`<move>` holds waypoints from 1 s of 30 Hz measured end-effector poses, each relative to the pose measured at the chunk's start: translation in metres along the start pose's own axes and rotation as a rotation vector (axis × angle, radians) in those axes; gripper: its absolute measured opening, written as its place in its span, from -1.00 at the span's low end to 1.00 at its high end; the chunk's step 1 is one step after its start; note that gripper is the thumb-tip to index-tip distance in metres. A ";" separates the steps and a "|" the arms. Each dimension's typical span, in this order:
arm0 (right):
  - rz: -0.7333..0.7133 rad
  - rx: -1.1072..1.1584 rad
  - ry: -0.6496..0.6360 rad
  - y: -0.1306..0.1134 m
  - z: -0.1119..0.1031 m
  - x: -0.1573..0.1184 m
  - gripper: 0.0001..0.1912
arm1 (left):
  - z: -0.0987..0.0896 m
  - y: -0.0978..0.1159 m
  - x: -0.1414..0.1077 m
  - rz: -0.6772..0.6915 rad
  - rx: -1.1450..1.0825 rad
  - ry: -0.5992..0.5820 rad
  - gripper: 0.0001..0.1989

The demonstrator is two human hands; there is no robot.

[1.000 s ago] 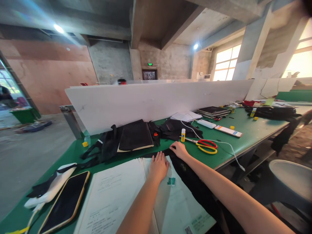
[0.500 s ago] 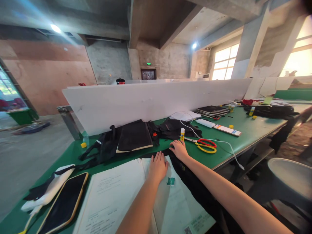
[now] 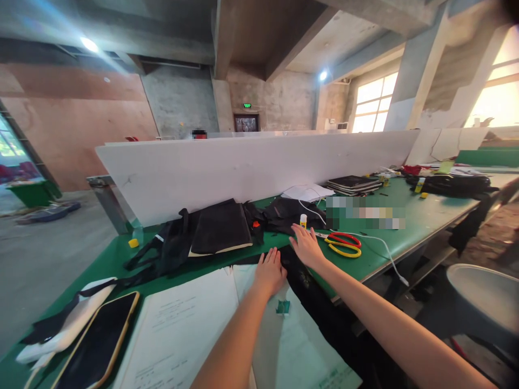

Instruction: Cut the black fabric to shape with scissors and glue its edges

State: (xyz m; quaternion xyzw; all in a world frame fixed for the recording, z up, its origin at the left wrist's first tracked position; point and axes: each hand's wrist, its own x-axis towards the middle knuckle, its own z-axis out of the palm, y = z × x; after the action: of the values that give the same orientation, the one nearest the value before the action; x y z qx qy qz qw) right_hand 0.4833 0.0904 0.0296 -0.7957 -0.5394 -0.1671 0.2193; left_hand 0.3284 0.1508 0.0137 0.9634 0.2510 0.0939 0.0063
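Observation:
An open book (image 3: 174, 324) with printed pages lies before me, and black fabric (image 3: 302, 281) sticks out past its top and right edges. My left hand (image 3: 271, 274) rests flat on the top of the right-hand page, fingers stretched out towards the fabric. A small green patch (image 3: 283, 307) shows on that page below it. To the right, my right hand (image 3: 308, 247) is open with fingers apart, just beyond the fabric's edge. It holds nothing I can see; whether it touches the table is unclear. Past its fingertips stands a glue stick (image 3: 303, 220), partly hidden. Scissors (image 3: 344, 244) with red and yellow handles lie beside it.
A phone (image 3: 97, 340) and a white cabled item (image 3: 68, 329) lie left of the book. Behind it are a black-covered book (image 3: 222, 227) and black cloth (image 3: 290, 212). A white partition (image 3: 251, 167) runs along the green table (image 3: 389, 248); a stool (image 3: 482, 297) stands right.
My right hand has lifted off the black fabric's upper edge and shifted right, its fingers now more spread. My left hand has slid slightly right across the page.

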 end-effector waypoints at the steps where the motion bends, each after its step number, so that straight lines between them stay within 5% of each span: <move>1: -0.068 0.009 -0.049 -0.002 -0.002 -0.004 -0.52 | 0.000 0.000 0.000 -0.002 0.005 0.001 -0.43; 6: -0.295 0.019 -0.345 -0.009 0.002 -0.031 -0.42 | 0.002 -0.001 -0.001 0.022 -0.014 0.050 -0.44; 18: -0.193 -0.013 -0.395 -0.008 -0.009 -0.036 -0.28 | 0.004 -0.001 -0.002 -0.016 -0.037 0.075 -0.45; 24: -0.135 0.048 -0.428 -0.013 -0.003 -0.035 -0.34 | -0.002 0.000 -0.004 0.041 -0.003 0.126 -0.44; 30: -0.072 0.249 -0.466 0.008 -0.015 -0.013 -0.50 | -0.005 0.002 -0.004 0.103 0.005 0.040 -0.48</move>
State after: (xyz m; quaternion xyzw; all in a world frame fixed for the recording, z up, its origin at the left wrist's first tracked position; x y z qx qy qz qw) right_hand 0.4853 0.0702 0.0348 -0.7598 -0.6198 0.0803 0.1794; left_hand 0.3244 0.1469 0.0183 0.9730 0.2013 0.1129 -0.0059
